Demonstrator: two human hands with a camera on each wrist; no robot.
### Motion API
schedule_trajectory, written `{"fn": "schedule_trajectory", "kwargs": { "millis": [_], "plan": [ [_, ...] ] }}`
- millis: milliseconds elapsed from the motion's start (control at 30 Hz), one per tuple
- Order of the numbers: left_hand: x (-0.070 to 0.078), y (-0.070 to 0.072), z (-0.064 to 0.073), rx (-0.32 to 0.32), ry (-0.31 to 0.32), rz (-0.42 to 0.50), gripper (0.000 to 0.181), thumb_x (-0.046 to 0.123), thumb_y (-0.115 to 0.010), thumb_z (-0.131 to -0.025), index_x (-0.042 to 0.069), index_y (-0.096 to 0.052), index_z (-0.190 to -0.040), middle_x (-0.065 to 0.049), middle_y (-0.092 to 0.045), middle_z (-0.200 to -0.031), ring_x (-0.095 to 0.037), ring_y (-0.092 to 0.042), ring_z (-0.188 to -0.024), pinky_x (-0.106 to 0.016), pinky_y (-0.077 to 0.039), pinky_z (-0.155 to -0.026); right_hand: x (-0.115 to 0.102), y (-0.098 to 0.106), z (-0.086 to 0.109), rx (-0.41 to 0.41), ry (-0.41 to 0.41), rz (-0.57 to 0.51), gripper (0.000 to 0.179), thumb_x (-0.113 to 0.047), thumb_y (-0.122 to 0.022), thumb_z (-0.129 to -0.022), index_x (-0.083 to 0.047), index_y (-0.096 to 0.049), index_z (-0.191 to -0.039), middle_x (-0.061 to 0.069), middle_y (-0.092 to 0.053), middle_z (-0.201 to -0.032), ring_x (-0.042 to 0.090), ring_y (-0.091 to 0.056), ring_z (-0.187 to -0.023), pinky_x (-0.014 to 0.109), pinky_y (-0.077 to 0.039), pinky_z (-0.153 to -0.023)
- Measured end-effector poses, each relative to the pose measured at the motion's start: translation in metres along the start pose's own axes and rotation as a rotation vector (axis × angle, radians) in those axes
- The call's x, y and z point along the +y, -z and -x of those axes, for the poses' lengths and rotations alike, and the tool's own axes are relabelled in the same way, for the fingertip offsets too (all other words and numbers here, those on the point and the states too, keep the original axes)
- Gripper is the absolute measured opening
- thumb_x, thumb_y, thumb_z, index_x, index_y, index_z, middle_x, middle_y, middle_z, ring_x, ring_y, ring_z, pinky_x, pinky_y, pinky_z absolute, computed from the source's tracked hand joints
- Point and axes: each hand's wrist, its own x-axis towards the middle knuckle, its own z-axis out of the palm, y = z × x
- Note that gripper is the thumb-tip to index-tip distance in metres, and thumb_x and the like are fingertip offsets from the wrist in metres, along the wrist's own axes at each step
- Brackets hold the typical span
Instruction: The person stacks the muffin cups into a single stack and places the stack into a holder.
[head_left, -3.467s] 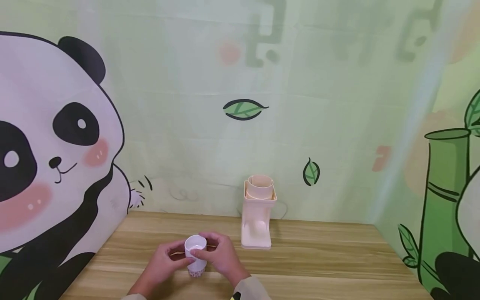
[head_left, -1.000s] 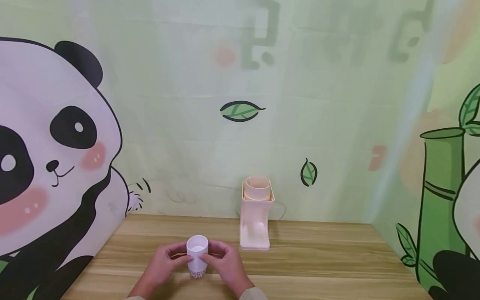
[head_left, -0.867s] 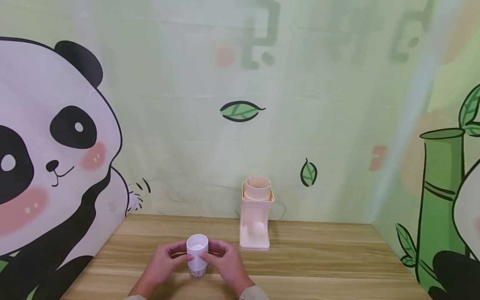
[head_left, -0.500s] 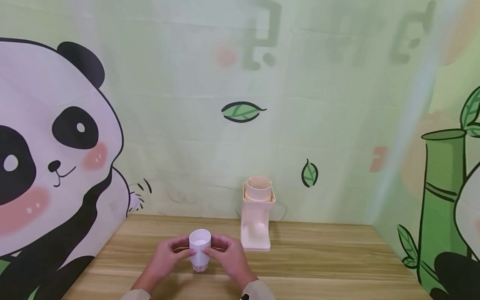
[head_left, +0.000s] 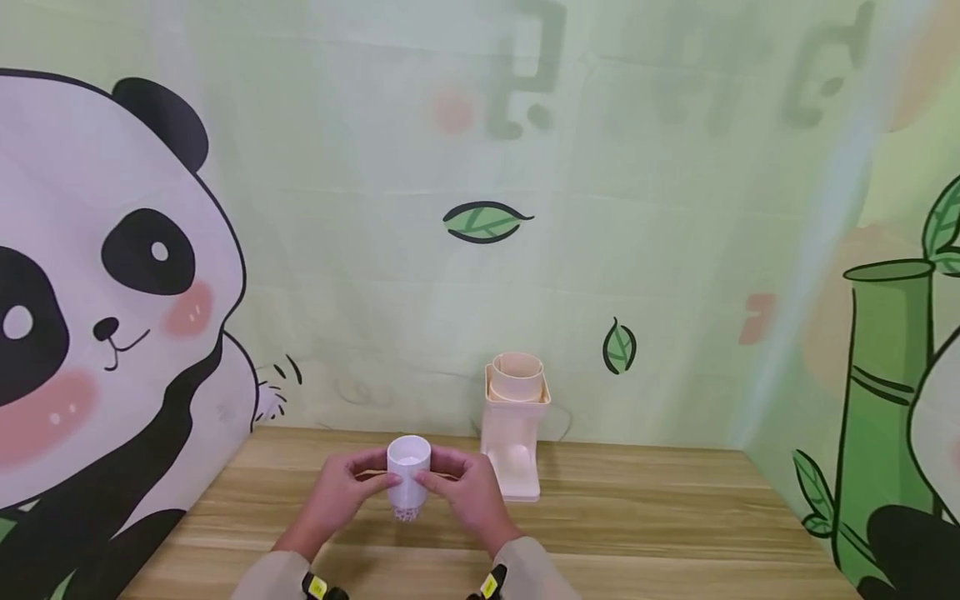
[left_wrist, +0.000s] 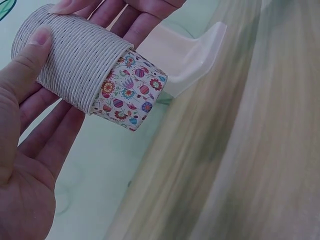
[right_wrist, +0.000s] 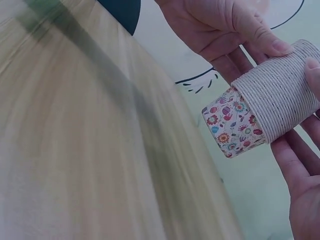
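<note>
A stack of nested paper cups (head_left: 408,495) is held upright above the table, its white mouth facing up. My left hand (head_left: 339,498) grips it from the left, thumb on the near side and fingers behind. From the other side my right hand (head_left: 476,498) holds it the same way. In the left wrist view, many rims of the stacked paper cups (left_wrist: 75,60) lie close together, and the lowest cup shows a colourful flower print. The right wrist view shows the printed bottom of the stack (right_wrist: 232,122) pointing away from both palms.
A pale pink cup dispenser (head_left: 513,433) with a round tube in its top stands at the back of the wooden table (head_left: 645,517), just beyond my right hand. Behind it hangs a green backdrop (head_left: 375,292) printed with pandas, leaves and bamboo.
Both hands, at first turning and shifting their grip on the cups low near the table, have raised the stack up and slightly right, closer to the dispenser. The dispenser has not moved.
</note>
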Motion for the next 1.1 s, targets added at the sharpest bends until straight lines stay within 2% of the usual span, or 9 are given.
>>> {"fn": "schedule_trajectory", "kwargs": {
  "millis": [133,333,433,700,967,1100],
  "plan": [
    [0.008,-0.003,-0.007,0.007,0.007,-0.038,0.043,0.013,-0.087,-0.09,-0.001,-0.075,-0.129,-0.013,-0.08,-0.114,-0.02,-0.074,-0.107,-0.03,-0.062,-0.093,-0.004,0.007,-0.006,-0.003,0.019,0.024,0.035,-0.009,-0.085,-0.092,-0.005,-0.078,-0.127,0.013,-0.08,-0.115,0.021,-0.076,-0.108,0.026,-0.061,-0.092],
    [0.019,-0.006,-0.017,0.018,0.001,-0.087,0.044,0.018,-0.087,-0.091,0.002,-0.075,-0.131,-0.01,-0.08,-0.115,-0.026,-0.073,-0.112,-0.045,-0.06,-0.102,-0.011,0.017,-0.015,-0.004,0.036,0.065,0.037,-0.011,-0.084,-0.093,-0.004,-0.077,-0.129,0.012,-0.08,-0.116,0.021,-0.076,-0.108,0.027,-0.061,-0.094],
    [0.022,-0.007,-0.022,0.019,0.005,-0.094,0.045,0.02,-0.087,-0.092,0.002,-0.075,-0.132,-0.01,-0.08,-0.116,-0.028,-0.073,-0.113,-0.049,-0.059,-0.103,-0.015,0.021,-0.018,-0.012,0.036,0.069,0.037,-0.011,-0.083,-0.094,-0.004,-0.076,-0.13,0.013,-0.079,-0.118,0.023,-0.076,-0.11,0.028,-0.061,-0.094],
    [0.032,-0.009,-0.03,0.014,0.044,-0.087,0.047,0.027,-0.088,-0.091,0.01,-0.076,-0.133,-0.006,-0.079,-0.12,-0.028,-0.071,-0.117,-0.052,-0.058,-0.105,-0.026,0.031,-0.026,-0.026,0.037,0.095,0.039,-0.017,-0.083,-0.095,-0.006,-0.075,-0.132,0.012,-0.078,-0.122,0.024,-0.075,-0.112,0.031,-0.062,-0.095],
    [0.043,-0.012,-0.041,0.012,0.025,-0.079,0.047,0.028,-0.086,-0.093,0.01,-0.075,-0.135,-0.007,-0.079,-0.121,-0.029,-0.07,-0.119,-0.053,-0.056,-0.107,-0.038,0.04,-0.035,-0.015,0.037,0.133,0.041,-0.016,-0.084,-0.094,-0.007,-0.075,-0.133,0.011,-0.078,-0.122,0.024,-0.075,-0.112,0.032,-0.062,-0.095],
    [0.049,-0.012,-0.049,0.004,-0.008,-0.082,0.046,0.026,-0.085,-0.094,0.009,-0.074,-0.135,-0.008,-0.079,-0.121,-0.029,-0.07,-0.118,-0.053,-0.057,-0.106,-0.044,0.044,-0.04,0.0,0.056,0.153,0.041,-0.015,-0.084,-0.095,-0.005,-0.074,-0.134,0.013,-0.078,-0.123,0.026,-0.075,-0.114,0.035,-0.062,-0.097]
  ]
}}
